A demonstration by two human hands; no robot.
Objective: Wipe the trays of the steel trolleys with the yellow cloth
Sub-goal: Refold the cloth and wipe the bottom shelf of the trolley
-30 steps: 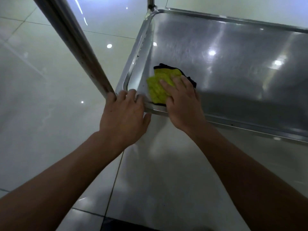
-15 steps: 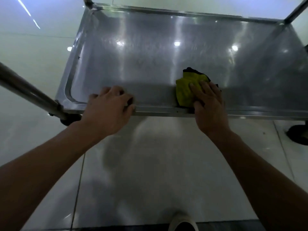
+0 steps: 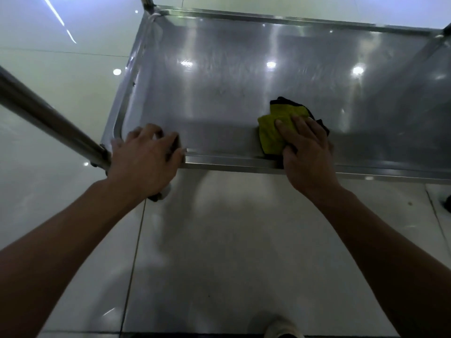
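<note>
While the left hand (image 3: 146, 157) grips the near rim of the shiny steel trolley tray (image 3: 219, 164) at its near-left corner, the right hand (image 3: 305, 147) presses flat on the crumpled yellow cloth with dark trim (image 3: 273, 130) against the near edge; bare tray spreads beyond toward the far edge and right.

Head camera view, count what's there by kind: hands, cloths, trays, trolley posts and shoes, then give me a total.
Hands: 2, left, right
Cloths: 1
Trays: 1
Posts: 3
Shoes: 1
Total: 8
</note>
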